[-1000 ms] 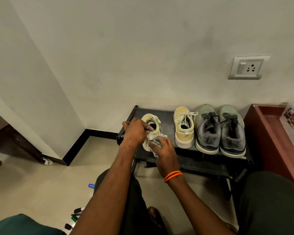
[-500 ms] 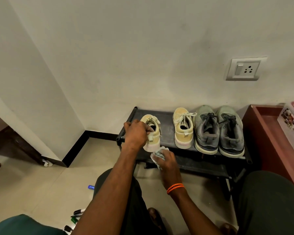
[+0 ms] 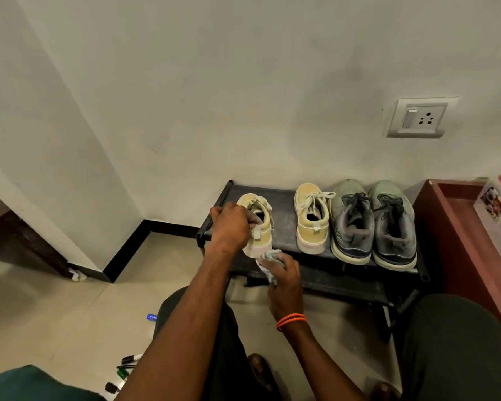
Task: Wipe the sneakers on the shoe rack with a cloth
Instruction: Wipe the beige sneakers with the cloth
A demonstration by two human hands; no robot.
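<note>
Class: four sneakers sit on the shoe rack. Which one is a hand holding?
The leftmost yellow sneaker: the left hand grips its collar while the right hand holds the cloth at its heel. The other yellow sneaker and the grey pair stand untouched.

Left hand curled in grip, arm outstretched; right hand fisted, lower.

We are seeing a matt black shoe rack looking like dusty plastic, yellow sneakers of soft fabric with pale rubbery soles, grey sneakers showing worn mesh cloth, a crumpled woven cloth, a smooth tiled floor shining faintly, and a matt painted wall.
</note>
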